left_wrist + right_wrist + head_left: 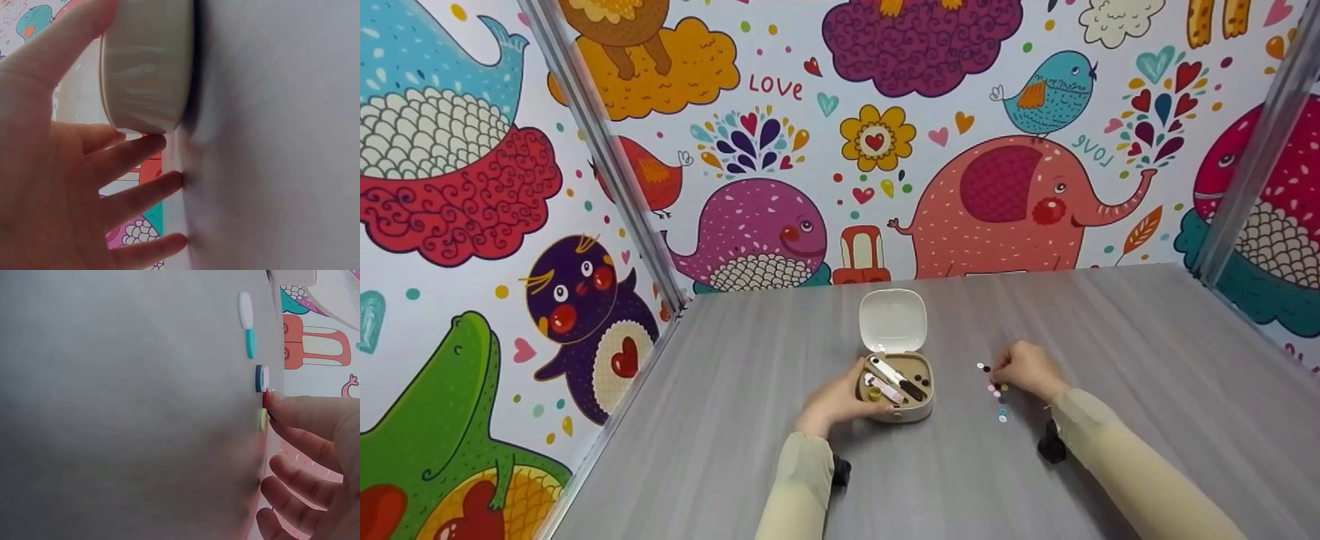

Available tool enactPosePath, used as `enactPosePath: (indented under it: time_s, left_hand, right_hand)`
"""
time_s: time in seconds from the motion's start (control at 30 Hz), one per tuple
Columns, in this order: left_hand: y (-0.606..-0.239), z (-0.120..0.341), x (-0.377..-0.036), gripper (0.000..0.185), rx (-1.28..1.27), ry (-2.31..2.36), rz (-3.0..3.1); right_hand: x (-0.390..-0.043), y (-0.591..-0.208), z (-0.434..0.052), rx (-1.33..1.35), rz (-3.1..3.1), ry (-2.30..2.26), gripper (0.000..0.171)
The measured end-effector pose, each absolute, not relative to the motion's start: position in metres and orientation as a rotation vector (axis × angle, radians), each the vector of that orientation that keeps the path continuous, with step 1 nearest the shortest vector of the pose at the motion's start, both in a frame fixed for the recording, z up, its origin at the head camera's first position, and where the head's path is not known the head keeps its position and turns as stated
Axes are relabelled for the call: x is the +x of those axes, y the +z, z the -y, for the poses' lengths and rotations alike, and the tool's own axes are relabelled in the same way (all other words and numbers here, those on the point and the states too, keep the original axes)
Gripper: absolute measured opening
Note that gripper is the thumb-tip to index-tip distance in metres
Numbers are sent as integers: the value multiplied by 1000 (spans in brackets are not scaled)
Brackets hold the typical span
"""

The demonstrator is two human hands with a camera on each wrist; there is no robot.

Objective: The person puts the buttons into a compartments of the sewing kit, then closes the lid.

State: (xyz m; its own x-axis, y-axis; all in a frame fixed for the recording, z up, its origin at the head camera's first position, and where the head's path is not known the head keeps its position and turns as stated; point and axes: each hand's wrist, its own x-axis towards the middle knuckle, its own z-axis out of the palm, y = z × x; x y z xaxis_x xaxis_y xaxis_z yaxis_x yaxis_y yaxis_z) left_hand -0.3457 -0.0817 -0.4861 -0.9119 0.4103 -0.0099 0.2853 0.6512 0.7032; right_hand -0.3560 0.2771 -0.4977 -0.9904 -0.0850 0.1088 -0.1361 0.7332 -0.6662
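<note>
An open white box [916,414] stands on the table with its lid [893,322] tipped back. My left hand [836,399] holds its left side, thumb along the front; in the left wrist view the other fingers spread out beside the white wall. Inside lie a white tool with a black end [890,371], a pink-and-white item [881,388], a small gold piece [874,393] and several black buttons [922,382]. Right of the box, my right hand [1030,371] pinches a small dark button by the red button [265,399], thumb and forefinger meeting low over the table.
Several loose buttons lie in an uneven line right of the box, among them a white button [246,310], a turquoise button [251,343] and a yellow button [262,419]. The grey table [720,450] meets a cartoon-printed wall [877,202] at the back. Metal posts [615,157] stand at the corners.
</note>
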Motion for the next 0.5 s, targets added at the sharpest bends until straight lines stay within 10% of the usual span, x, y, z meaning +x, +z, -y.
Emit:
enactPosePath:
  time_s: [0.5]
  left_hand:
    - [-488,82,-346,115,545,1163,-2662]
  right_hand:
    - [-359,-488,-278,135,2864,1221,17]
